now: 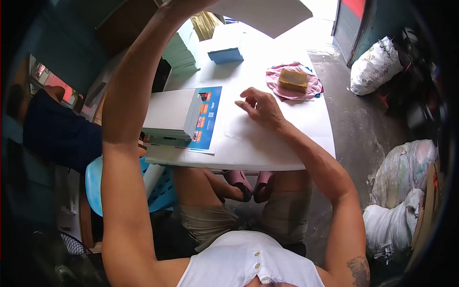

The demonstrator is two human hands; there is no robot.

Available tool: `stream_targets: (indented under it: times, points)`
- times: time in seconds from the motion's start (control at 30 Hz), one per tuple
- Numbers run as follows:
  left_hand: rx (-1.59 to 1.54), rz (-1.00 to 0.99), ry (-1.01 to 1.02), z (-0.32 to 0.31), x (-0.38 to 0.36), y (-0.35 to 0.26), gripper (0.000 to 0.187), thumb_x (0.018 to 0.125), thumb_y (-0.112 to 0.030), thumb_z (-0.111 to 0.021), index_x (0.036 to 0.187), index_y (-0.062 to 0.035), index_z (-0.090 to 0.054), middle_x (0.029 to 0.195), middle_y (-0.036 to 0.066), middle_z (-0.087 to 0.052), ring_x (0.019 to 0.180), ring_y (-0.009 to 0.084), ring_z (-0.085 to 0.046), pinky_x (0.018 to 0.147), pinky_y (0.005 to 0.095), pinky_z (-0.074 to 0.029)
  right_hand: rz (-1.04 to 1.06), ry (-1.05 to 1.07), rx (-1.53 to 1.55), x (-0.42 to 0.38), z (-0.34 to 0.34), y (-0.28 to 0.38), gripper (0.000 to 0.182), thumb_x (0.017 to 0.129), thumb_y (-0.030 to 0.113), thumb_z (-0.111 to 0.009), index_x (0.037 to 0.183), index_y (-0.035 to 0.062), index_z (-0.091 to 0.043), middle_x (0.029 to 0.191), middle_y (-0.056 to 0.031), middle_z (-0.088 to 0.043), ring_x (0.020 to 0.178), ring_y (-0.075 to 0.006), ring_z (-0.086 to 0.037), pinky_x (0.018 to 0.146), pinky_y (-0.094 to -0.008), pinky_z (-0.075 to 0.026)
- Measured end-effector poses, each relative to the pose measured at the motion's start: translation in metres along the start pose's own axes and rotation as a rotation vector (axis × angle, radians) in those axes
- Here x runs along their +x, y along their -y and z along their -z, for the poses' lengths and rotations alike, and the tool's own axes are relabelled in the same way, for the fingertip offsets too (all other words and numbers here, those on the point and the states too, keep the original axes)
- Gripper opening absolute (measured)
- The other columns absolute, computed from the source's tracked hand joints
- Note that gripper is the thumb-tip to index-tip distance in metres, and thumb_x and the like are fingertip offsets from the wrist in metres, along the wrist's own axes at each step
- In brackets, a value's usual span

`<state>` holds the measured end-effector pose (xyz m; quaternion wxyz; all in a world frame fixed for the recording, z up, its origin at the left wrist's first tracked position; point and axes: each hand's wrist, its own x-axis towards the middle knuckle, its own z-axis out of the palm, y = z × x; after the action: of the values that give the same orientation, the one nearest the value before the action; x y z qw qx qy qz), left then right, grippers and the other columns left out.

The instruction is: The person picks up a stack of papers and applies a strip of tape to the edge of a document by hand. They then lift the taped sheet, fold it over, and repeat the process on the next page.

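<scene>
My left arm reaches up to the top edge, where only the base of my left hand (189,4) shows and its fingers are cut off. A flat grey-white board (270,13) is raised above the table beside that hand, apparently in its grip. My right hand (262,107) hovers over or rests on the white tabletop, fingers loosely bent, thumb and index finger apart, nothing between them. To its left, a stack of grey-white boards (171,112) lies on blue printed sheets (206,119). Near it on the right, a yellowish block (293,80) sits on a pink cloth (313,87).
A blue-sided block-like stack (225,55) and pale green stacked sheets (179,53) stand farther back on the white table (267,155). Another person in dark clothing (60,126) is at the left, near a blue plastic chair (94,186). Filled sacks (376,67) lie on the floor at right.
</scene>
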<state>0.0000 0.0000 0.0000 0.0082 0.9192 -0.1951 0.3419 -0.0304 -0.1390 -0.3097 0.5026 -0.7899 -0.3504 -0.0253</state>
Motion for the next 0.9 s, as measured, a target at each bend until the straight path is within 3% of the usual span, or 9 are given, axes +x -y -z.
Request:
stream_targets:
  times: [0.07,0.1,0.17,0.27,0.37,0.47,0.67,0.73,0.9]
  points:
    - [-0.133,-0.136,-0.095,0.010,-0.031,-0.013,0.041,0.092,-0.009,-0.065,0.133,-0.0085,-0.059,0.123,0.028,-0.062,0.094,0.0374,-0.072,0.067,0.0380,-0.061,-0.239,0.028,0.691,0.008,0.030,-0.010,0.057,0.100,0.053,-0.058,0.118,-0.0011,-0.060,0.086,-0.0103,-0.068,0.073,-0.0162,-0.067,0.065,-0.0297,-0.055]
    - [-0.062,-0.327,-0.228,0.017,-0.063,-0.006,0.032,0.093,-0.015,-0.068,0.125,-0.0099,-0.063,0.105,0.021,-0.068,0.085,0.0310,-0.074,0.064,0.0337,-0.061,-0.419,-0.005,0.984,-0.029,0.025,0.022,0.075,0.100,0.066,-0.043,0.128,-0.0029,-0.054,0.091,-0.0146,-0.069,0.075,-0.0198,-0.069,0.063,-0.0300,-0.055]
    - [-0.039,-0.649,-0.435,0.029,-0.109,-0.015,0.019,0.095,-0.014,-0.068,0.113,-0.0098,-0.066,0.085,0.011,-0.074,0.072,0.0225,-0.076,0.057,0.0307,-0.060,-0.419,-0.009,1.339,-0.037,0.051,0.043,0.087,0.098,0.074,-0.030,0.136,-0.0024,-0.047,0.097,-0.0182,-0.070,0.078,-0.0241,-0.071,0.063,-0.0297,-0.056]
    - [-0.210,-0.662,-0.450,0.023,-0.184,-0.055,0.020,0.088,-0.013,-0.072,0.103,-0.0036,-0.063,0.076,0.007,-0.069,0.066,0.0198,-0.071,0.066,0.0358,-0.061,-0.441,0.104,1.456,-0.073,0.070,0.046,0.094,0.095,0.079,-0.029,0.142,-0.0015,-0.044,0.107,-0.0219,-0.069,0.082,-0.0252,-0.072,0.067,-0.0288,-0.057]
    - [-0.266,-0.689,-0.344,0.013,-0.253,-0.079,0.015,0.089,-0.012,-0.068,0.100,-0.0020,-0.070,0.093,0.010,-0.073,0.089,0.0200,-0.074,0.087,0.0425,-0.062,-0.323,0.054,0.713,-0.109,0.068,0.026,0.054,0.095,0.030,-0.065,0.138,0.0006,-0.050,0.098,-0.0115,-0.069,0.082,-0.0147,-0.068,0.075,-0.0249,-0.056]
    - [-0.283,-0.669,-0.235,0.017,-0.287,-0.085,0.019,0.093,-0.019,-0.063,0.100,-0.0038,-0.070,0.099,0.012,-0.073,0.098,0.0262,-0.072,0.094,0.0491,-0.058,-0.547,-0.004,0.885,-0.122,0.090,0.058,0.057,0.081,-0.003,-0.070,0.135,0.0012,-0.051,0.094,-0.0095,-0.069,0.081,-0.0119,-0.067,0.075,-0.0214,-0.055]
    - [-0.258,-0.452,0.046,-0.051,-0.332,-0.061,0.019,0.088,-0.018,-0.070,0.105,-0.0101,-0.070,0.116,0.009,-0.070,0.116,0.0304,-0.065,0.102,0.0525,-0.050,-0.427,-0.278,0.525,-0.116,0.104,0.046,0.050,0.088,0.002,-0.070,0.134,0.0015,-0.050,0.094,-0.0081,-0.067,0.077,-0.0098,-0.064,0.068,-0.0228,-0.054]
    - [-0.414,-0.352,0.090,-0.058,-0.333,-0.071,0.021,0.088,-0.022,-0.071,0.105,-0.0098,-0.070,0.119,0.010,-0.069,0.118,0.0322,-0.063,0.103,0.0531,-0.049,-0.353,-0.313,0.181,-0.115,0.089,0.025,0.051,0.086,0.006,-0.071,0.133,0.0014,-0.051,0.098,-0.0104,-0.065,0.085,-0.0134,-0.061,0.074,-0.0278,-0.052]
    - [-0.499,-0.294,0.131,-0.093,-0.306,-0.094,0.043,0.088,-0.046,-0.073,0.110,-0.0098,-0.067,0.131,0.013,-0.061,0.128,0.0364,-0.054,0.102,0.0516,-0.049,-0.394,-0.372,0.081,-0.107,0.075,0.023,0.056,0.083,0.011,-0.072,0.133,-0.0021,-0.051,0.101,-0.0155,-0.066,0.090,-0.0192,-0.063,0.080,-0.0324,-0.053]
